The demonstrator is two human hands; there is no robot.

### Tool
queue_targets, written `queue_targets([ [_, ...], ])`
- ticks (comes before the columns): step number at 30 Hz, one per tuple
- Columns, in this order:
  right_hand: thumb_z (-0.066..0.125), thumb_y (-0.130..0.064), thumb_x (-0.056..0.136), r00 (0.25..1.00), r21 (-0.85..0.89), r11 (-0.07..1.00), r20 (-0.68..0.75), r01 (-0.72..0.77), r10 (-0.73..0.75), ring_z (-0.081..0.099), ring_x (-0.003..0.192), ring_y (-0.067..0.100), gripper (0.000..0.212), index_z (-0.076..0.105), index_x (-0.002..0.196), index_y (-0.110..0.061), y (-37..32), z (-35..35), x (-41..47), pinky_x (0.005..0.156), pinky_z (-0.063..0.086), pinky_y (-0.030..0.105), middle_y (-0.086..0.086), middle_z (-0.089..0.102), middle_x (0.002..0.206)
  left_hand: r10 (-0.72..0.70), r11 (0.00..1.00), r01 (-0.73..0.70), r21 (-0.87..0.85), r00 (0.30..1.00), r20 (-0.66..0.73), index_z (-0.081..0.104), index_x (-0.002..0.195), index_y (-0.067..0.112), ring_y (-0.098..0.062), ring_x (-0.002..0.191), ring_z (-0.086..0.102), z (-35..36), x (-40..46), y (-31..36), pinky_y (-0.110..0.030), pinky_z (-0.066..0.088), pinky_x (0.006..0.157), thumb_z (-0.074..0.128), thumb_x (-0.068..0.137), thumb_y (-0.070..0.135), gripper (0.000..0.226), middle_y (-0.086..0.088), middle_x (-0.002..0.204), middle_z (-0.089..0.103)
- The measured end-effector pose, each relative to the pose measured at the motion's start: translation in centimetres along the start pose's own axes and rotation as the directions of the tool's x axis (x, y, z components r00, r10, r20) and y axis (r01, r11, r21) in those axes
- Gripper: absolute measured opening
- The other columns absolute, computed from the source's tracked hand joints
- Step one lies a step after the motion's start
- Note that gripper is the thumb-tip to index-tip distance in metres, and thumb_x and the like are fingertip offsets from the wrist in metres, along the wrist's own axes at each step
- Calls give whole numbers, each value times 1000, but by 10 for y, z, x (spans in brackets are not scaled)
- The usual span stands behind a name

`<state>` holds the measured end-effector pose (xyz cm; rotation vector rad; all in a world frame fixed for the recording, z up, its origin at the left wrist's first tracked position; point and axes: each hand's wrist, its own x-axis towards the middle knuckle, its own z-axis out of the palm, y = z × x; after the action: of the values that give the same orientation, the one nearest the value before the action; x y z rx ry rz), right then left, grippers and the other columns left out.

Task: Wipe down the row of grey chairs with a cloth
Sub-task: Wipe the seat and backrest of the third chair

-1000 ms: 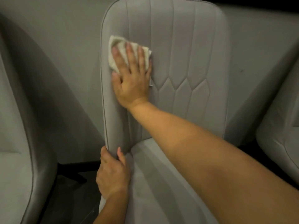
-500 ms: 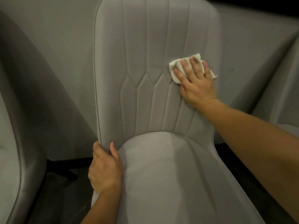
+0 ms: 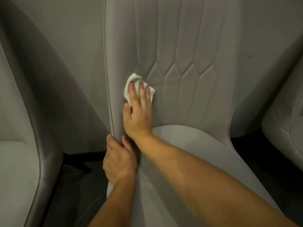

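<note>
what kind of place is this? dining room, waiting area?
Hard to say; likely an indoor seating area. Matching grey chairs stand in a row: middle chair, left chair, right chair, against a plain grey wall.

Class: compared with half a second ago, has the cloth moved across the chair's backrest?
Yes. The cloth has moved from the backrest's right side to its lower left, near the piped edge.

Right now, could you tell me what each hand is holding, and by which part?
The left hand grips the middle chair by its left side edge, where backrest meets seat. The right hand presses the cloth flat against the lower backrest, fingers on top.
</note>
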<state>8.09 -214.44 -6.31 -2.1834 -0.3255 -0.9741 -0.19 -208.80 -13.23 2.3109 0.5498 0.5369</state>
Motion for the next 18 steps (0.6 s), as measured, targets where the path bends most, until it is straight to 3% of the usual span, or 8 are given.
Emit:
queue_targets([
  [2,53,-17,89,960,-202,940,117,275,-256,26,146,43,58,47,146,-14,32,-20,1,115,24,61,18,37,155,7,1000,-7,8,1000,-8,34,134,14,-43,89,63,1,-1,2,-44,44,65,28,98,53,54,-17,123,61],
  [4,58,-12,85,824,-404,719,328,565,-463,32,144,42,62,49,146,-22,73,-49,10,113,29,62,13,40,155,-6,1000,6,15,1000,-3,34,135,14,-43,90,63,2,-1,3,-45,45,67,29,98,53,55,-16,124,61],
  [6,54,-12,93,658,-481,449,558,753,-505,28,146,40,64,39,152,-29,119,-85,23,114,27,61,7,32,159,-11,1000,11,15,1000,-2,33,136,14,-44,91,62,2,-2,3,-47,46,68,28,98,53,55,-16,125,61],
  [8,50,-15,97,577,-514,266,678,815,-456,25,147,39,63,31,155,-30,155,-123,38,115,26,61,5,26,162,4,1000,-4,8,1000,-9,33,136,13,-44,91,62,2,-3,1,-48,46,69,28,99,53,55,-17,125,60],
  [10,49,-18,93,579,-552,194,709,811,-403,21,149,39,68,27,157,-29,180,-156,47,117,21,61,5,22,164,15,1000,-15,9,1000,-14,33,137,13,-44,92,62,3,-4,0,-48,46,69,28,100,53,55,-18,126,60],
  [12,50,-24,88,641,-618,189,685,763,-347,16,150,40,73,26,157,-27,194,-182,46,119,13,61,6,20,164,3,1000,-2,26,1000,-16,32,137,13,-44,92,62,5,-4,0,-48,45,69,28,100,52,54,-18,126,60],
  [15,47,-33,92,738,-705,229,610,671,-287,15,151,39,67,29,156,-26,202,-201,30,120,11,61,9,25,163,-1,1000,2,29,1000,-27,32,137,13,-46,92,62,6,-3,-1,-49,45,70,28,100,52,54,-19,125,60],
  [18,51,-33,93,812,-732,355,502,582,-298,28,146,39,55,48,146,-22,196,-190,19,118,17,61,12,41,154,1,1000,0,25,999,-43,31,137,14,-47,93,61,7,-4,-1,-50,45,71,28,101,53,53,-20,125,60],
])
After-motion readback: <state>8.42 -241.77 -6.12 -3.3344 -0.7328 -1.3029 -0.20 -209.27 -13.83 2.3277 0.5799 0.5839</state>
